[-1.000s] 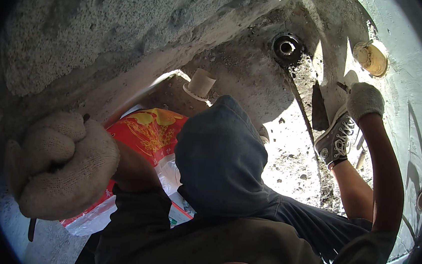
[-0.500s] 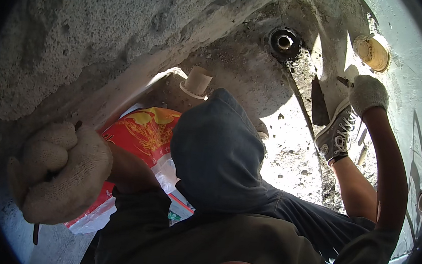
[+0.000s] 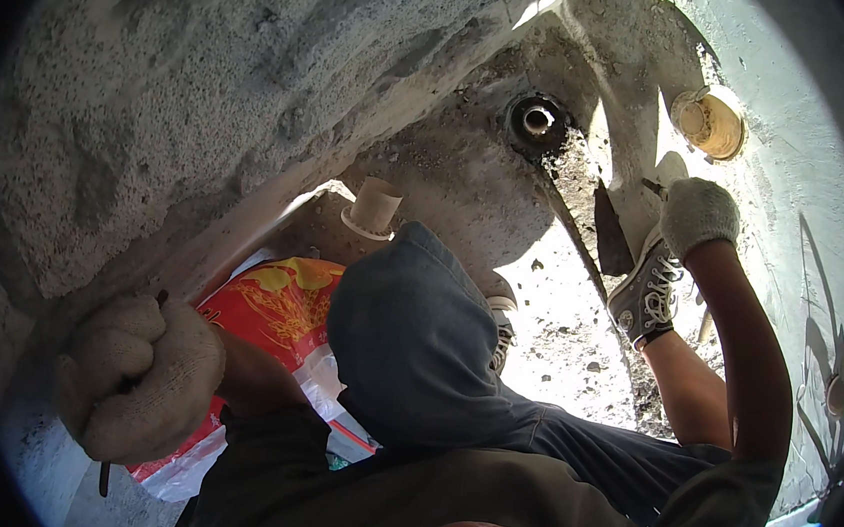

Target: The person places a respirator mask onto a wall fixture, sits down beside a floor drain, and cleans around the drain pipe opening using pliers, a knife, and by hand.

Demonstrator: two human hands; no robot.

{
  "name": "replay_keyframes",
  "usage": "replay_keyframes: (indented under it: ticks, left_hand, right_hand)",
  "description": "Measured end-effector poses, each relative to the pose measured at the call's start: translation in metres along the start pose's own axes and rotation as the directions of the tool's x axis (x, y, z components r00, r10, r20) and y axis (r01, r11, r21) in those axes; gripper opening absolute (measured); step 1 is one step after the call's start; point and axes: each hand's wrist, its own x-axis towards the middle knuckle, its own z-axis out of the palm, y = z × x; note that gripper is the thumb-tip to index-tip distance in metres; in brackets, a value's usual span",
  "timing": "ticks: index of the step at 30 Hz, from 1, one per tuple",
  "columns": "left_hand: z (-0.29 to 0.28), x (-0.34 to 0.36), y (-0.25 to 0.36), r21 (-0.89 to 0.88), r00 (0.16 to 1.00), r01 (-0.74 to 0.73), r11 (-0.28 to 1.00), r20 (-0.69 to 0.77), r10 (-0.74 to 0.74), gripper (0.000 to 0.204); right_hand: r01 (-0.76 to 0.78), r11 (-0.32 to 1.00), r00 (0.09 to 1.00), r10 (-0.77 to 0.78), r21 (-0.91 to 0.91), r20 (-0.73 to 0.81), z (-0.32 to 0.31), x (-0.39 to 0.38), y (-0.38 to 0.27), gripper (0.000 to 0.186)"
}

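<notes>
1 rod (image 3: 104,480) through left hand (image 3: 139,376); 1 tool (image 3: 654,189) jutting from right hand (image 3: 701,219).

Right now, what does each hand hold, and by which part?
Left hand: thin rod, apparently around its middle. Right hand: dark object, one end showing, held part hidden.

- Rough grey floor (image 3: 578,317), sunlit in the middle, shaded toward the top — dark crumbs (image 3: 594,367) scattered across the bright patch.
- Upright on the shaded part, a pale pipe stub (image 3: 377,204), flanged at its base.
- Farther up, a black ring fitting (image 3: 537,121) around a bright round opening.
- Toward the right, a grey lace-up shoe (image 3: 648,291); a second shoe (image 3: 503,333) farther left — partly hidden.
</notes>
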Motion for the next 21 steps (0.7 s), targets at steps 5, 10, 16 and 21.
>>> replay_keyframes:
  ticks: [5, 10, 16, 21]
  left_hand:
    - [0.011, -0.002, 0.007, -0.207, 0.996, 0.068, 0.976, -0.036, -0.077, 0.044]
    - [0.001, -0.009, -0.021, -0.180, 0.994, 0.110, 0.978, -0.008, -0.113, 0.041]
    - [0.013, -0.002, -0.034, 0.178, 0.942, -0.314, 0.933, -0.066, 0.330, 0.035]
    - [0.005, -0.007, -0.042, 0.040, 0.965, -0.262, 0.964, 0.015, 0.262, 0.019]
  right_hand:
    - [0.012, 1.000, 1.000, -0.012, 0.014, -0.011, -0.003, 0.006, 0.006, 0.025]
    - [0.050, 0.999, 0.999, -0.050, -0.004, -0.018, -0.006, 0.012, -0.002, 0.026]
    - [0.010, 0.999, 1.000, -0.011, -0.037, -0.027, -0.008, 0.007, 0.002, 0.028]
    - [0.035, 0.998, 0.999, -0.037, -0.051, -0.032, 0.000, 0.009, 0.004, 0.028]
